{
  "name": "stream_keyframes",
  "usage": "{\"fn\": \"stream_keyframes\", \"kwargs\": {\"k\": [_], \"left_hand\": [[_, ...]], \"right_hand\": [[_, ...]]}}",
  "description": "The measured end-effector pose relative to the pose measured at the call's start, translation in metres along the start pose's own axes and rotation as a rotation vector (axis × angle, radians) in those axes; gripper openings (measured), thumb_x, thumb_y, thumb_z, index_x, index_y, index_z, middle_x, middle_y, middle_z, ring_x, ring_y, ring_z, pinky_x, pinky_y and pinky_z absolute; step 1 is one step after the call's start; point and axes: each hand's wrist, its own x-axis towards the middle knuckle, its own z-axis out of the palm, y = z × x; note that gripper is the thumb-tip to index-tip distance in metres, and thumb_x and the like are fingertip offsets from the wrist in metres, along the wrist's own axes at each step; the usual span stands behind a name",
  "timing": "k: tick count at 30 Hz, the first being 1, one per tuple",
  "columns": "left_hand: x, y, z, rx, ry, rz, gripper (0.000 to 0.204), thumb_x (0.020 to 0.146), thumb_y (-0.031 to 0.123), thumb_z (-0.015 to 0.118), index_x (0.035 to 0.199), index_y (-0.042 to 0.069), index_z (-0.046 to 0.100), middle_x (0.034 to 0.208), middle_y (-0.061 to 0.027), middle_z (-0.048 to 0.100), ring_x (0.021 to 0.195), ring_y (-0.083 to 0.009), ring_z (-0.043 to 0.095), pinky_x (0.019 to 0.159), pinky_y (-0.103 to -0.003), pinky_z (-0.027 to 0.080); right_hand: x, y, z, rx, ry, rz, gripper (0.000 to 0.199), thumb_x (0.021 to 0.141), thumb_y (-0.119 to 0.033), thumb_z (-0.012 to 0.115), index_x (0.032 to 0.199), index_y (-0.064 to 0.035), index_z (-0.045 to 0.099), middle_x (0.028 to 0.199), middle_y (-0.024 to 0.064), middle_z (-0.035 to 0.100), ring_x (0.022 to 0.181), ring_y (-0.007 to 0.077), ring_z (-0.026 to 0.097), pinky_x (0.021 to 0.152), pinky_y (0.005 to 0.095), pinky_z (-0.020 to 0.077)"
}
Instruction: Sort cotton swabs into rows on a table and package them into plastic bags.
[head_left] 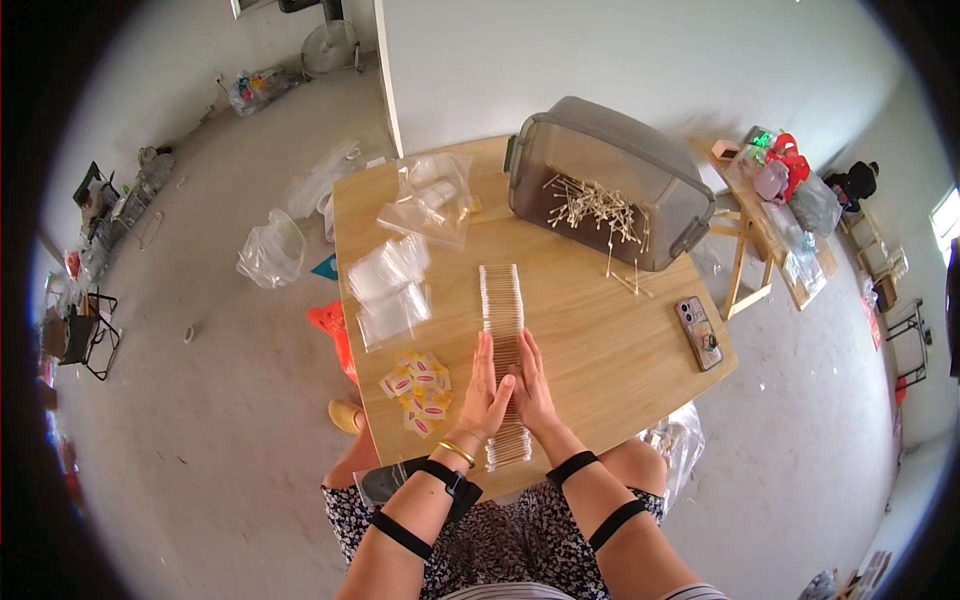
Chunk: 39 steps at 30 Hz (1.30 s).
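Note:
A long, neat row of cotton swabs (502,295) lies side by side on the wooden table (620,350), running away from me. My left hand (483,395) presses along the left ends of the swabs, its fingers stretched out and its thumb reaching over the row. Opposite it, my right hand (535,385) rests flat against the right ends, fingers straight. Neither hand is closed on anything. Part of the row is hidden beneath the palms, and its near end shows between my wrists.
A grey translucent bin (640,130) lies tipped on its side, with loose cotton swabs (600,212) spilling out. Clear plastic bags (385,285) and small yellow-white labels (418,390) lie at left. A phone (700,333) sits near the right edge. A side table (790,250) stands beyond.

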Motion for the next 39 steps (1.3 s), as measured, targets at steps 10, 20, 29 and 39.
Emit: {"fn": "stream_keyframes", "kwargs": {"k": [10,20,29,39], "left_hand": [[-0.018,0.009,-0.018,-0.111,0.125,-0.022,0.082,0.103,0.054,0.036,0.158,0.001,0.005,0.166,-0.0196,0.0,0.154,-0.0323,0.002,0.123,-0.043,0.007],[-0.043,0.014,0.011,-0.142,0.077,-0.019,0.085,0.102,0.055,0.039,0.158,0.0,0.006,0.165,-0.0238,0.004,0.153,-0.0353,0.005,0.123,-0.044,0.009],[-0.097,0.037,-0.022,0.55,-0.025,0.014,0.072,0.097,0.035,0.057,0.152,0.0,0.028,0.16,-0.0241,0.02,0.15,-0.041,0.015,0.122,-0.053,0.012],[-0.113,0.034,-0.005,0.824,-0.208,0.057,0.085,0.084,0.03,0.065,0.153,-0.002,0.026,0.161,-0.0205,0.021,0.152,-0.0375,0.013,0.123,-0.053,0.011]], "right_hand": [[-0.016,0.004,-0.024,0.062,0.116,0.079,0.06,0.097,-0.002,0.04,0.155,-0.0031,0.025,0.162,0.0207,0.021,0.15,0.0343,0.021,0.121,0.0413,0.0189],[-0.044,-0.02,0.013,0.175,0.097,0.078,0.059,0.096,-0.001,0.044,0.154,-0.0026,0.03,0.161,0.019,0.023,0.15,0.0345,0.021,0.121,0.0407,0.0212],[-0.071,-0.007,-0.046,-0.185,0.324,0.094,0.047,0.094,0.006,0.042,0.139,-0.0049,0.05,0.148,0.0184,0.04,0.14,0.0352,0.039,0.107,0.0386,0.0416],[-0.114,-0.038,-0.051,-0.104,0.301,0.136,0.042,0.092,0.004,0.049,0.133,-0.0046,0.056,0.141,0.0177,0.049,0.138,0.0351,0.042,0.107,0.0393,0.0418]]}}
